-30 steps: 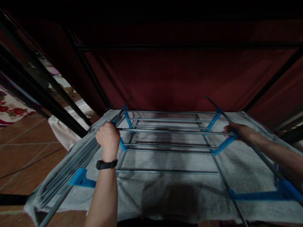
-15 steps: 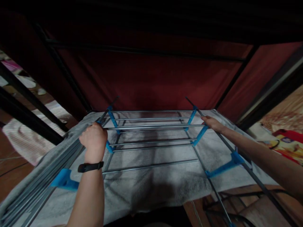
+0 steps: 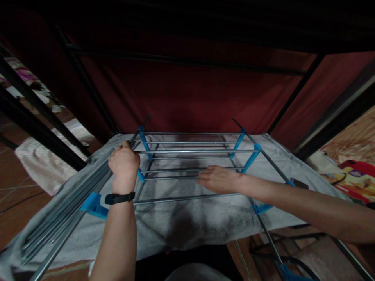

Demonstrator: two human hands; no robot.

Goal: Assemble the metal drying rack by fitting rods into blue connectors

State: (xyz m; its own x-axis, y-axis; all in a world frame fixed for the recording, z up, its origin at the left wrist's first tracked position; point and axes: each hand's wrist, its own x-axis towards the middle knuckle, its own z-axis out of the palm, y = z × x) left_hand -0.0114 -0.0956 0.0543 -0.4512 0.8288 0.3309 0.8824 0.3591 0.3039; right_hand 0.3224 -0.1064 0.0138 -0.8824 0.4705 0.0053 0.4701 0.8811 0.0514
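A shoe rack frame of grey metal tubes [image 3: 187, 198] with blue plastic connectors [image 3: 251, 157] lies across a grey blanket. My left hand [image 3: 124, 160], with a dark band on its wrist, is closed around the frame's left side tube, near the end of a crossbar; the connector under it is hidden. My right hand [image 3: 218, 179] reaches across the middle of the frame, palm down, fingers stretched towards the left and holding nothing I can see. It is over the crossbars; whether it touches one I cannot tell.
A bundle of loose metal tubes [image 3: 67, 207] lies on the blanket [image 3: 164, 222] at left. Black metal posts and dark red fabric [image 3: 187, 93] enclose the far side. A striped cloth [image 3: 49, 158] is at far left, a chair [image 3: 319, 253] at lower right, a red and yellow package [image 3: 356, 179] at right.
My right hand has let go of the frame's right side tube and moved left and nearer, over the middle crossbars. My left hand keeps its hold as the view shifts slightly.
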